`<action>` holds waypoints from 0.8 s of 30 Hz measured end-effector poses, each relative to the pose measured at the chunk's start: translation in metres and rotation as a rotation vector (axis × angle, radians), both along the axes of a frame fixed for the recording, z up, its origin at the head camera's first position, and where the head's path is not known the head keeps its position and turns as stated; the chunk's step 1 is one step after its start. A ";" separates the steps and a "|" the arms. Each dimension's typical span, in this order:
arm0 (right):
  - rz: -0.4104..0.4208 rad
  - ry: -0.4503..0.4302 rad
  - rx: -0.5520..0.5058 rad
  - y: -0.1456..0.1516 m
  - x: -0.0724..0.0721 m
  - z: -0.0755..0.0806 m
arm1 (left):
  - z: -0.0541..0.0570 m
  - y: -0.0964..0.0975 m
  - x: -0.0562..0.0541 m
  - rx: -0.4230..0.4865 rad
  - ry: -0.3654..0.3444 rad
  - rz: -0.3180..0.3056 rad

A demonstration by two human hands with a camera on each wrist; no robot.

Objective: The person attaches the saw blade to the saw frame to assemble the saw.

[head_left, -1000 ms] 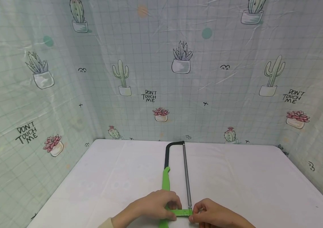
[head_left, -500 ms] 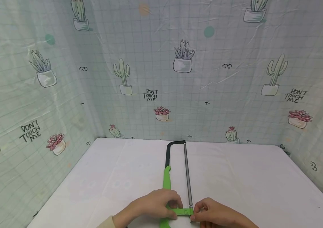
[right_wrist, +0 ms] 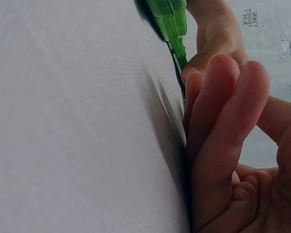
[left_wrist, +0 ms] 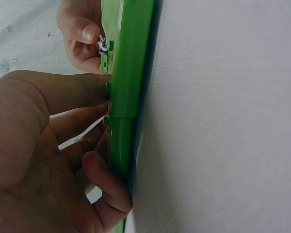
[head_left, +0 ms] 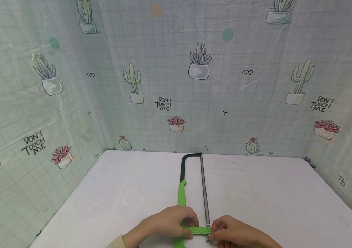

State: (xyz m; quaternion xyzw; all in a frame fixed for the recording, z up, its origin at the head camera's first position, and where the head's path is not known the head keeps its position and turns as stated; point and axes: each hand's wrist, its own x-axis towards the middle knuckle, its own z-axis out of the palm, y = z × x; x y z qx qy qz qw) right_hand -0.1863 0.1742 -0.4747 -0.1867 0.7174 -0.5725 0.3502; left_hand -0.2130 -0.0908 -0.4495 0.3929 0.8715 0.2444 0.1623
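A hacksaw lies flat on the white table (head_left: 151, 186), with a green handle (head_left: 181, 194), a black bowed frame (head_left: 183, 168) and a grey blade (head_left: 204, 191) running along its right side. My left hand (head_left: 172, 220) grips the green frame near its close end, thumb on the near side and fingers over it; the left wrist view shows the green body (left_wrist: 121, 97) beside that hand. At the blade's near end, my right hand (head_left: 230, 230) pinches a small metal wing nut (head_left: 207, 238) between thumb and forefinger. In the right wrist view, its curled fingers (right_wrist: 233, 102) hide the nut.
A cactus-print curtain (head_left: 197, 93) hangs behind the table and along both sides. The table's far edge lies just past the hacksaw's black tip.
The head view has shifted slightly. The small metal wing nut at my right fingertips shows at a different angle and looks brighter. Both hands and the hacksaw stay in nearly the same place.
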 end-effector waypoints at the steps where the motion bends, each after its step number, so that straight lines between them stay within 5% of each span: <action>1: 0.000 -0.001 0.000 0.000 0.000 0.000 | 0.000 0.000 0.000 0.000 0.000 0.002; 24: 0.012 -0.011 -0.003 0.002 0.000 0.000 | 0.000 0.001 0.001 -0.003 -0.002 0.010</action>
